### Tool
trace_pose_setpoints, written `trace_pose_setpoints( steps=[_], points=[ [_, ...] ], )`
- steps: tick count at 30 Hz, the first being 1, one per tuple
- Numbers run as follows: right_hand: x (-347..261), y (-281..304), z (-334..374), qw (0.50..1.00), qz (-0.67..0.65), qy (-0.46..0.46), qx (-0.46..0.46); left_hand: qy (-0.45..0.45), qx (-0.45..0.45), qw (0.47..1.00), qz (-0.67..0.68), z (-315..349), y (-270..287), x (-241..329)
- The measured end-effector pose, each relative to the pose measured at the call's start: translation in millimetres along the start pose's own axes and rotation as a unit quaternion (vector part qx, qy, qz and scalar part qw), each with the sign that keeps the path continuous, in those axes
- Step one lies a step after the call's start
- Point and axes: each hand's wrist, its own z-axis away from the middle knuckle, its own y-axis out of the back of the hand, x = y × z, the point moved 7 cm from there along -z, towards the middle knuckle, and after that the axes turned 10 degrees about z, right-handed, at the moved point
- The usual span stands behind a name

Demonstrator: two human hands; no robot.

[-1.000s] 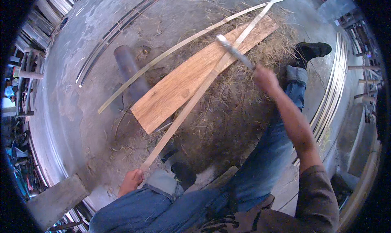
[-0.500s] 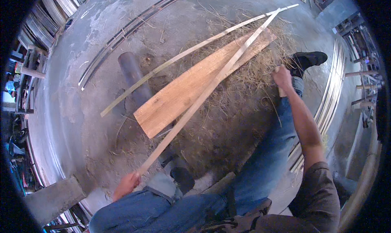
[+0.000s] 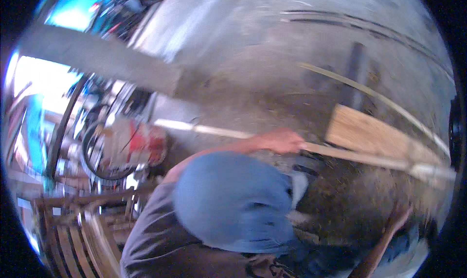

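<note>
My left hand [image 3: 284, 141] is closed around a long, thin, pale strip of wood or bamboo [image 3: 340, 153], just beyond my left knee. One end of the strip runs out left past my forearm; the other reaches the far right. Low on the right, my right hand [image 3: 401, 214] is smeared by motion near my lower leg, and its fingers cannot be made out. Beyond the held strip lies a flat wooden board [image 3: 372, 132], partly under it at the right. A second pale strip [image 3: 377, 95] stretches past the board across a dark cylinder [image 3: 357, 71].
A concrete beam or block [image 3: 112, 59] juts in from the left. Near it stand a red and pale round container [image 3: 136, 143] and a wheel. A slatted wooden bench [image 3: 73, 239] is at lower left. Dark strips [image 3: 360, 25] lie on the far floor.
My view has swung to the left, so the board and strips now appear farther right. My left hand still grips a strip, whose tail end now shows left of the hand.
</note>
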Motion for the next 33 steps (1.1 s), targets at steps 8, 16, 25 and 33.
trace_pose_setpoints(
  steps=[8, 16, 25, 33],
  points=[
    [14.7, -104.5, 73.0, 0.920, 0.341, 0.129, -0.144, -0.026, 0.046, 0.998, 0.016, 19.1, -12.7, -28.7],
    [-113.1, -59.6, 124.0, 0.930, 0.298, 0.136, -0.164, -0.096, 0.185, 0.976, -0.069, 16.9, -6.0, 3.0],
    [-80.9, -19.6, 51.0, 0.960, 0.264, 0.077, -0.044, 0.037, -0.033, 0.996, 0.075, -6.1, -18.3, -22.4],
    [-245.1, -111.0, 226.3, 0.908, 0.128, 0.188, -0.353, 0.057, -0.035, 0.994, 0.081, -1.3, -12.9, -26.8]
  ],
)
